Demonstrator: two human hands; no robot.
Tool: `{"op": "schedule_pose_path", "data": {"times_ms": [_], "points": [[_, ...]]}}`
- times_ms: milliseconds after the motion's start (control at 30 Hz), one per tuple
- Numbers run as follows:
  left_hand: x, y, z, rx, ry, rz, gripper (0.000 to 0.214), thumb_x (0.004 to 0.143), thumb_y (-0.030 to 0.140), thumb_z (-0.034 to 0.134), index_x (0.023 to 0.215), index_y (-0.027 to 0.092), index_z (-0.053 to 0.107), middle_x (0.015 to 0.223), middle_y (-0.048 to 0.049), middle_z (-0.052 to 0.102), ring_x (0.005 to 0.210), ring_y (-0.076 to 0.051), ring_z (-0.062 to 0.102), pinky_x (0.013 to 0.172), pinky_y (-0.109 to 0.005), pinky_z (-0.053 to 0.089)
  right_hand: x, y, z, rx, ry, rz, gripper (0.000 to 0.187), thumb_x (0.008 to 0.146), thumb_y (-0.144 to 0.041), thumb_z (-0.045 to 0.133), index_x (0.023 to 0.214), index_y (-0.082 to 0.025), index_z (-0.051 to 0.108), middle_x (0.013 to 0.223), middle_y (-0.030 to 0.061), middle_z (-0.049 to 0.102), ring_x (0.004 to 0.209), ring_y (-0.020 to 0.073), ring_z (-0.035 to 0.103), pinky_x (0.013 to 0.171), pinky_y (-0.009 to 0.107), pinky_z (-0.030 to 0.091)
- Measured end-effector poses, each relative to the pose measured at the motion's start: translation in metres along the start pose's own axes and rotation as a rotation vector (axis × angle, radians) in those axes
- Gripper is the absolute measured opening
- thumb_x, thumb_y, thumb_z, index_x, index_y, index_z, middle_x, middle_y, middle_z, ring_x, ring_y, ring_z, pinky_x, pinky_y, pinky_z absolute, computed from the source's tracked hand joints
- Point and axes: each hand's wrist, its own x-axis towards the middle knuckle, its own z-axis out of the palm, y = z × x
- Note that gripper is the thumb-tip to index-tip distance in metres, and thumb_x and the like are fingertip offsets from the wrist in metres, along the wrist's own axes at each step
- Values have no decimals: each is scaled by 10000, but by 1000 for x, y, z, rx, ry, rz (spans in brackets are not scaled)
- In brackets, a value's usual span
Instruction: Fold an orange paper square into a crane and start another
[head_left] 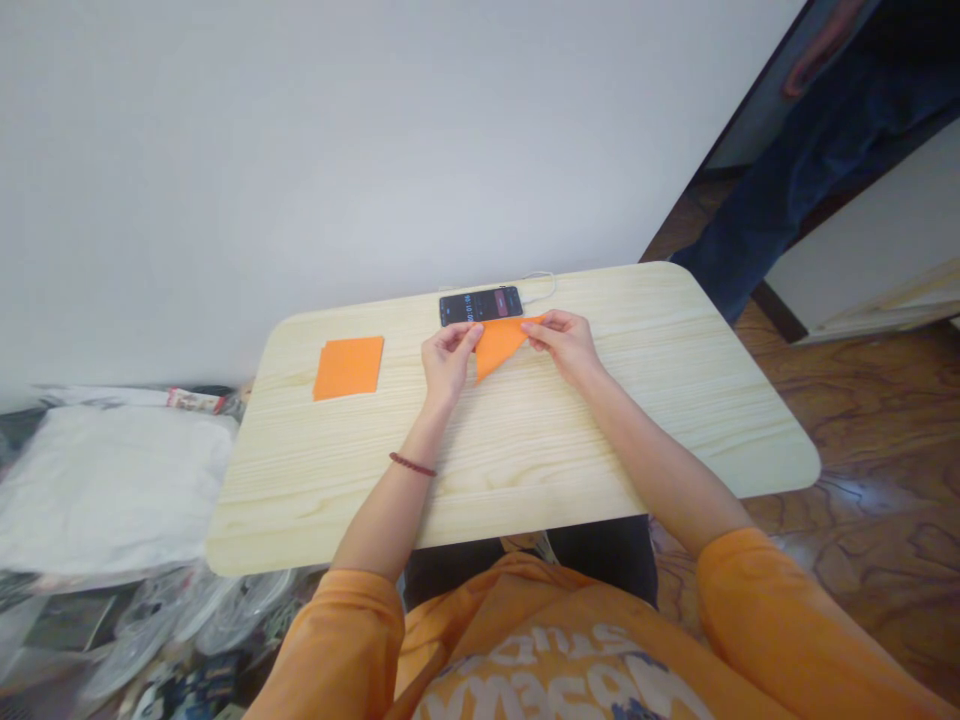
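- Orange shirt, nearest the camera; its white lettering is cut off below.
- Triangular orange paper, between both hands near the far side of the table — contact with the tabletop cannot be told.
- Left hand: forearm extended, thumb and fingers pinching the paper's upper left corner.
- Right hand: forearm angled inward, thumb and fingertips pinching the opposite corner.
- Phone, just beyond; small screen text illegible.
- Orange square stack, left of the hands.
- Another person's jeans, upper right — body cut off.
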Motion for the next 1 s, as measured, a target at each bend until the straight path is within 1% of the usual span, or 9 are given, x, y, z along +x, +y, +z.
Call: {"op": "schedule_pose_path", "data": {"times_ms": [167,267,367,467,600,800,1000], "points": [[1,-2,-2,-12,-23,-33,318,588,430,788,723,152,710,716,-42,691,680,-141,613,653,-261,480,0,0,-1,28,-14,-12,398,487,-432,851,514,-179,544,499,-24,586,449,61,481,454,211,378],[2,-4,-4,-33,-45,-58,338,581,439,793,734,147,714,726,-43,696,683,-138,617,665,-262,485,0,-1,-3,55,-21,10,365,483,-399,857,538,-176,573,517,-27,601,460,60,504,471,204,401],[4,-5,-5,-71,-58,-89,362,555,447,807,736,147,716,724,-40,700,674,-135,618,677,-265,493,0,-3,-5,57,-45,20,340,473,-367,860,682,-192,656,605,-28,647,527,74,560,515,206,443],[6,-8,-6,-90,-59,-110,374,538,451,814,740,151,719,723,-35,705,668,-131,619,689,-266,499,0,-5,-7,33,-85,5,377,485,-353,852,790,-213,682,661,-31,666,573,86,584,551,217,471],[7,-10,-8,-115,-58,-127,368,537,436,818,750,151,723,734,-33,708,670,-122,622,701,-260,493,1,-5,-8,31,-94,-7,354,477,-351,854,747,-207,676,619,-36,651,542,82,567,569,232,486],[7,-9,-8,-95,-36,-116,355,548,432,809,746,151,723,725,-31,701,679,-130,622,707,-266,490,2,-5,-7,31,-48,3,354,437,-373,866,669,-205,658,590,-32,640,524,84,547,567,247,487],[8,-10,-8,-80,-29,-76,333,561,418,805,744,151,727,728,-31,700,671,-119,609,678,-248,474,2,-5,-6,52,-25,5,340,435,-355,867,642,-202,644,657,-23,656,609,91,580,577,229,481]]}}
